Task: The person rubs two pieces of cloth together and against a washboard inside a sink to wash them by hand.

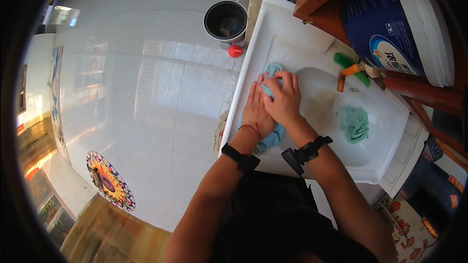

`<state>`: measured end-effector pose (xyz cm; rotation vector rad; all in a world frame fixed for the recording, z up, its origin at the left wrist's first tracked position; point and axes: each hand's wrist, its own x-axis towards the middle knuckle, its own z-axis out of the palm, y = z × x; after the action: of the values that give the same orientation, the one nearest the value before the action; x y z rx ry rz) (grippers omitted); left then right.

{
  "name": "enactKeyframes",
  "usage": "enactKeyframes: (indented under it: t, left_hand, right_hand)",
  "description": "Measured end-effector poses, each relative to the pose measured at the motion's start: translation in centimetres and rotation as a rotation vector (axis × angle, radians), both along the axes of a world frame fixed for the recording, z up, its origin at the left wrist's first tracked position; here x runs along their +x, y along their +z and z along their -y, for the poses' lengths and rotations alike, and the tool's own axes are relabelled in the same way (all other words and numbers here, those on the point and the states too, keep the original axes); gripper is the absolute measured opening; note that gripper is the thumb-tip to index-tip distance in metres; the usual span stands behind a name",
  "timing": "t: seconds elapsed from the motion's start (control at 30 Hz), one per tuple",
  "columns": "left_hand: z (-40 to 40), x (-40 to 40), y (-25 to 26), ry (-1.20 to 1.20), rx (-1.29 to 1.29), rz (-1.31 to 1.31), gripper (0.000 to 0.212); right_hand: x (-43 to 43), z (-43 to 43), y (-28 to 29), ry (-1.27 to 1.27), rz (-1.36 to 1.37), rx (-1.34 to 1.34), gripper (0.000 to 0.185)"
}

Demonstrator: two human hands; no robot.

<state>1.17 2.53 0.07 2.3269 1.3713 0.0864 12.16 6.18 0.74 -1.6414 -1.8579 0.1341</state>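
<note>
A wet light blue cloth (273,67) lies along the left side of a white sink (384,153). My right hand (285,96) is closed on a bunched part of this cloth, its fingers curled over it. Flat over the cloth, my left hand (257,111) has its fingers stretched out, touching the right hand. More blue cloth (274,138) shows under and beside the left palm, which hides part of it. A crumpled pale green cloth (354,124) sits in the basin, to the right of some cloudy, bubbly water (327,106).
An orange tap (347,75) reaches over the basin, beside a green brush (343,60). A blue-and-white bucket (387,33) stands at the upper right. Left of the sink are an open bin (225,20), a red object (235,51) and a sunflower mat (109,182) on tiled floor.
</note>
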Motion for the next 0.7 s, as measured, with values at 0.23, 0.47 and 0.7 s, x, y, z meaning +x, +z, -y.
enactKeyframes:
  t: [0.23,0.47,0.7]
  left_hand:
    - [-0.7,0.3,0.4,-0.046,0.038,0.129,0.054]
    - [-0.3,0.1,0.0,-0.022,-0.007,0.079,0.068]
    - [-0.6,0.3,0.4,-0.035,0.013,0.163,0.06]
  right_hand:
    - [3.5,-5.9,-2.4,-0.286,-0.049,-0.086,0.02]
    - [-0.5,-0.3,-1.2,-0.056,0.176,-0.026,0.021]
    - [4.8,-6.9,-2.8,-0.442,-0.104,-0.123,0.026]
